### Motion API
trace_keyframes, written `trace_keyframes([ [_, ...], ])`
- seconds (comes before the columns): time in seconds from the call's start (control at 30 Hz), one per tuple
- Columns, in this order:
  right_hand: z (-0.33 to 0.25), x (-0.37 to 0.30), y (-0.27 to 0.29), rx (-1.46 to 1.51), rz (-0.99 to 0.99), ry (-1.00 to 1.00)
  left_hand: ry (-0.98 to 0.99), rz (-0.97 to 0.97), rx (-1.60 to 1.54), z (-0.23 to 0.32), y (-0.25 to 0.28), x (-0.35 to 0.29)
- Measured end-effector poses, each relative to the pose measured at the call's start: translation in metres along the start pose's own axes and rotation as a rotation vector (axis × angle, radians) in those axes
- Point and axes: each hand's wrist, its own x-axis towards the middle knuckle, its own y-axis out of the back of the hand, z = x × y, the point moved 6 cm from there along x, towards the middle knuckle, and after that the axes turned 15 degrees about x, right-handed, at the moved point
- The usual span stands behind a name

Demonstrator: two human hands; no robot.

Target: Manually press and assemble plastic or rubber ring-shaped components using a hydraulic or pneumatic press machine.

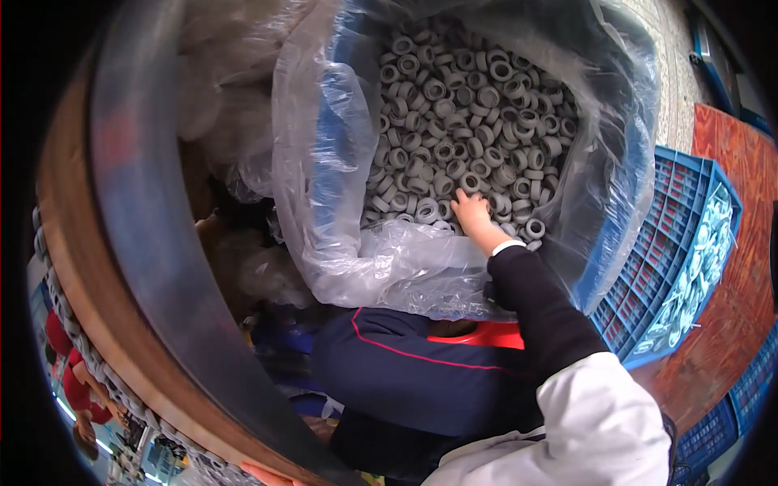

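The right hand point(475, 212), half-curled, touches grey rings point(468, 121) in a blue bin point(609, 257); I cannot tell its grip, nor the state of the cropped left hand point(271, 476).

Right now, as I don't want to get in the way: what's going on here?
The person's right hand is in a plastic-lined blue bin, touching the heaped grey rings; whether it grips one is unclear. What looks like the left hand barely shows at the lower edge, by a wooden edge. To the right sits a blue crate holding pale pieces.
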Motion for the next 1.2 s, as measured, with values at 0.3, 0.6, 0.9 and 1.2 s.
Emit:
trace_keyframes([
  [0.3,0.022,-0.027,0.055,0.725,-0.058,0.206,-0.018,-0.065,0.016,-0.011,-0.005,0.019],
  [0.6,-0.073,0.013,0.03,0.345,-0.156,0.367,-0.025,-0.114,0.01,-0.015,-0.011,0.024],
  [0.9,-0.101,0.045,0.001,0.055,-0.235,0.106,0.003,-0.116,0.021,-0.019,-0.007,0.032],
  [1.2,0.031,-0.017,0.076,1.222,-0.246,-0.145,0.033,-0.109,-0.024,0.0,-0.006,-0.002],
])
